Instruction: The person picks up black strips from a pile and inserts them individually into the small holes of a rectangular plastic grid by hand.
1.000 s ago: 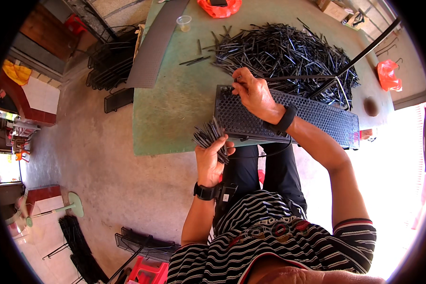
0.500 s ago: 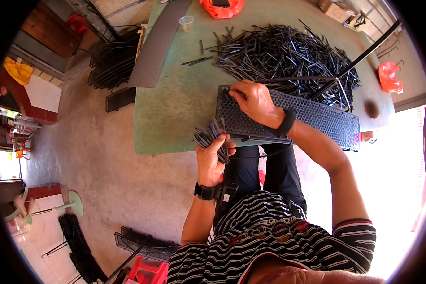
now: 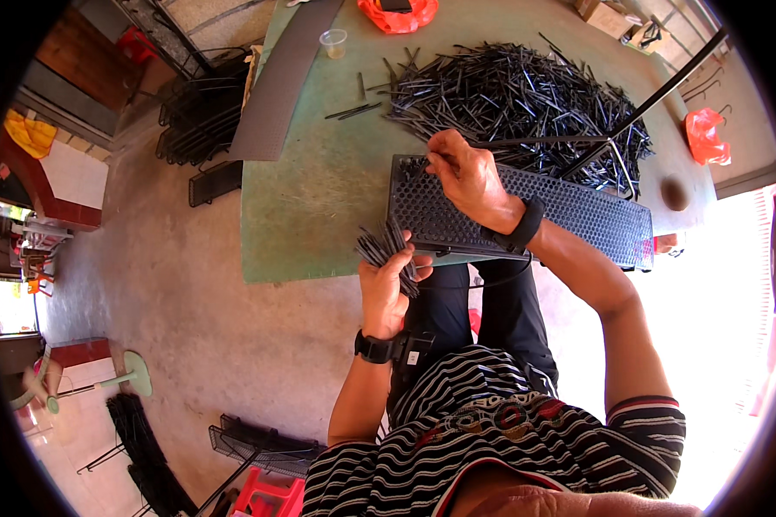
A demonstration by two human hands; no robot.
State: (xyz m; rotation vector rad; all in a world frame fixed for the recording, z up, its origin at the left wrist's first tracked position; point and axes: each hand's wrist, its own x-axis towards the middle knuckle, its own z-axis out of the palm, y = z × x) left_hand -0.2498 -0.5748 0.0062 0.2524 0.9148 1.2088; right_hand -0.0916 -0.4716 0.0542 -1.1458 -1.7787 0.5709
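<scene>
My left hand (image 3: 383, 293) is closed around a bunch of thin black strips (image 3: 372, 246), whose ends fan out above the thumb, just off the table's near edge. My right hand (image 3: 476, 183) is closed in a pinch over the left end of a long black perforated panel (image 3: 577, 217). Whatever its fingertips may hold is too small to make out. The panel lies along the near edge of the green table (image 3: 310, 215). A few small dark bits show at its far left corner. Behind it is a large heap of loose black strips (image 3: 517, 95).
A black metal frame (image 3: 620, 133) rises from the panel's right part. Farther back are a grey perforated sheet (image 3: 289, 82), a clear plastic cup (image 3: 334, 43) and a red plastic bag (image 3: 398, 15). Black racks (image 3: 200, 116) stand left of the table. A red stool (image 3: 267, 495) is at lower left.
My right hand has shifted slightly to the right over the panel, away from its left corner. My left hand still holds the bunch of strips in nearly the same place.
</scene>
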